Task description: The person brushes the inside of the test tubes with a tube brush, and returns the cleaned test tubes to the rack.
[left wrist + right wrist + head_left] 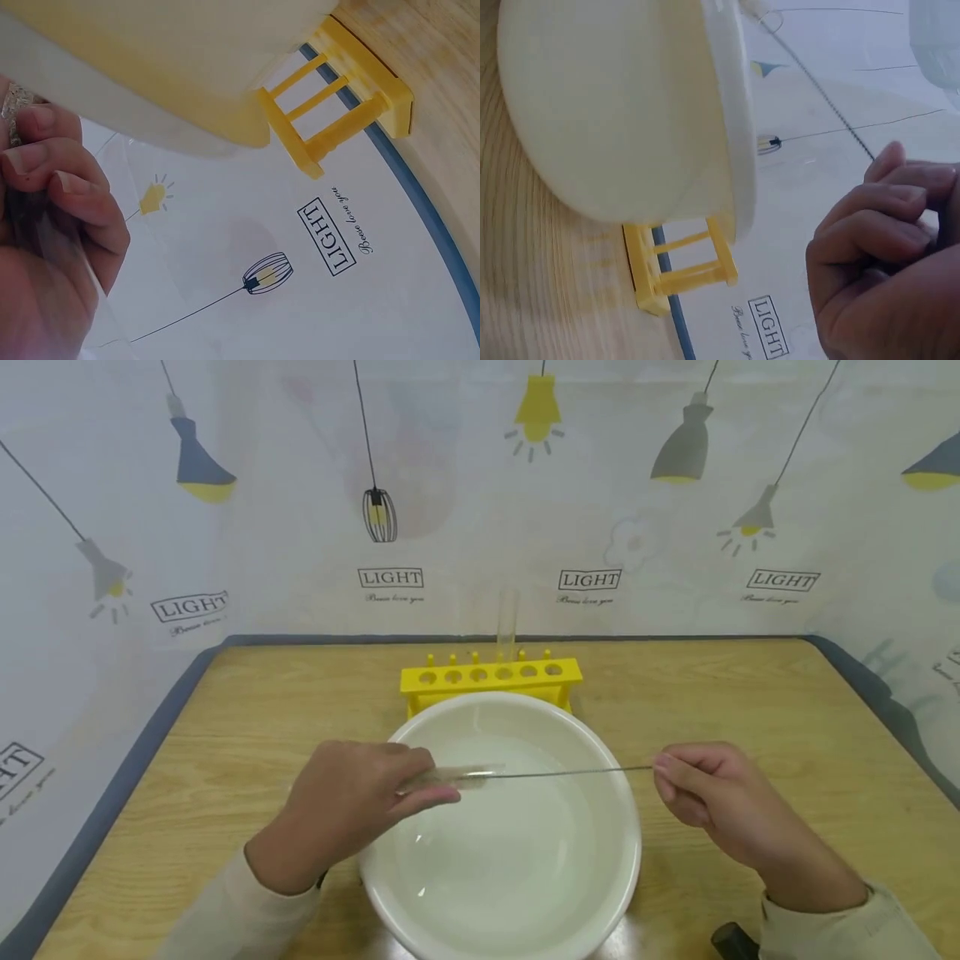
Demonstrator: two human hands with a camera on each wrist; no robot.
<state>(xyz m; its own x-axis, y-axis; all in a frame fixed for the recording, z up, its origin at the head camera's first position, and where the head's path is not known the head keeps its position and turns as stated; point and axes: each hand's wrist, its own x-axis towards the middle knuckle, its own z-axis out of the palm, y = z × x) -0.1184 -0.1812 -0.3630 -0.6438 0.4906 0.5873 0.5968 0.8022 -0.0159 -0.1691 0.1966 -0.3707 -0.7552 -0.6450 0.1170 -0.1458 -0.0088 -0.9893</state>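
Holding clear tube (467,776) sideways over white bowl (632,852) in left hand (348,793), with mouth beyond grip. Pinching thin wire brush (566,772) by handle end in right hand (712,797), with opposite end inside tube.

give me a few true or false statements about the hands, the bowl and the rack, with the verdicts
1. The left hand holds a clear tube over the bowl. True.
2. The right hand lies flat on the table. False: it pinches a thin wire in the air.
3. The wire runs from the right hand to the tube in the left hand. True.
4. The rack behind the bowl is blue. False: it is yellow.
5. Three tubes stand at the rack. False: only one upright tube shows there.
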